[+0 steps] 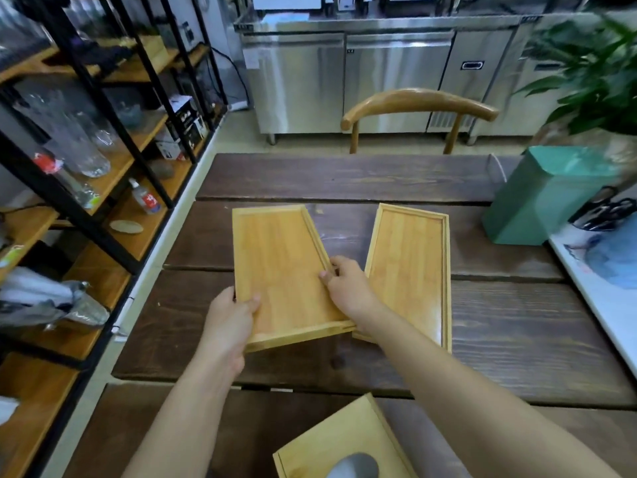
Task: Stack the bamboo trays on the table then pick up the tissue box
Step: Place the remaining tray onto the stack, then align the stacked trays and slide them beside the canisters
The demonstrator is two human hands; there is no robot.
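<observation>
Two rectangular bamboo trays lie side by side on the dark wooden table point(344, 177). My left hand point(229, 322) grips the near left edge of the left tray point(282, 267), thumb inside it. My right hand point(346, 284) holds that same tray's right rim, fingers curled over it. The tray's near right corner overlaps the right tray point(410, 263), which lies flat. A bamboo tissue box point(341, 439) with a grey oval opening sits at the table's near edge, between my forearms.
A teal metal bin point(544, 198) stands at the table's right, with a white surface point(599, 298) beside it. A wooden chair point(417, 105) faces the far side. Black shelves point(103, 160) with glassware run along the left. A plant point(593, 70) hangs at the upper right.
</observation>
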